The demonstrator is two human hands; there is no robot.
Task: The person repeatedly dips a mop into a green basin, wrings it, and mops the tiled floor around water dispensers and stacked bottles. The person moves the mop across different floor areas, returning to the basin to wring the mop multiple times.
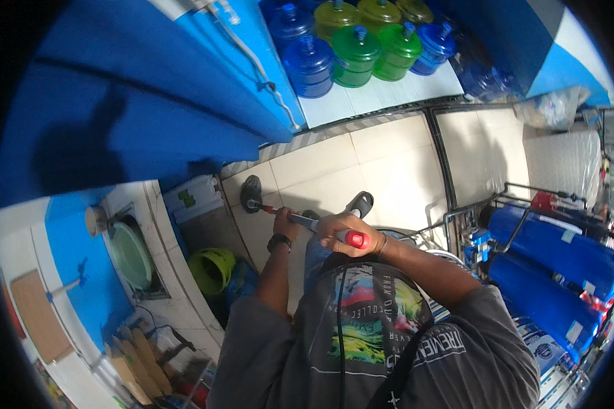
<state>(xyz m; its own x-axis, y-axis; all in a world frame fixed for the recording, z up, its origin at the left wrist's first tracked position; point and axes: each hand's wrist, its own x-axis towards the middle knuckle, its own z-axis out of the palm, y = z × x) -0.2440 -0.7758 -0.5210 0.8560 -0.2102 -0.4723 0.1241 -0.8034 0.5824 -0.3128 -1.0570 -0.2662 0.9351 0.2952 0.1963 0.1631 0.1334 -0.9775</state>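
Observation:
Both my hands grip a long mop-like pole [303, 220] that slants down to the left. My right hand [338, 230] is wrapped round its upper end, just below a red end cap [356, 238]. Further down the shaft, my left hand [284, 223] is closed round it, with a dark watch on the wrist. Past the left hand the pole has a red joint and ends in a dark head [251, 192] on the tiles; its exact kind is hard to make out. A black slipper [362, 202] shows on my right foot.
Blue, green and yellow water jugs [357, 57] stand on a white platform [382, 96] ahead. A dark frame [441, 160] crosses the tiled floor [396, 160]. Blue tanks [559, 242] with pipes are at right; a lime bucket [212, 270] and a sink counter with a green basin [131, 255] at left.

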